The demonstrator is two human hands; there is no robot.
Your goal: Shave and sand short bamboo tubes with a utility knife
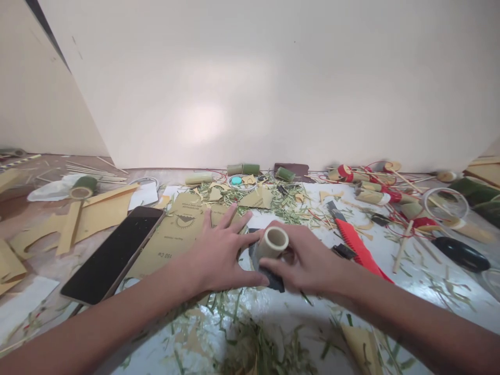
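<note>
A short hollow bamboo tube (273,244) is gripped in my right hand (308,255), its open end tilted up toward me. Its lower end rests on a dark piece of sandpaper (276,280). My left hand (222,252) lies flat with fingers spread over a brown sandpaper sheet (177,221) with printing on its back. The left thumb and index finger reach to either side of the dark piece, close to the tube.
A phone (115,255) lies left. A red-handled cutter or saw (359,245) lies right, near a black oval object (461,253). Green shavings (258,338) litter the white surface. Bamboo pieces (250,169) stand along the wall (273,94); red-tied bamboo pieces (375,195) sit right.
</note>
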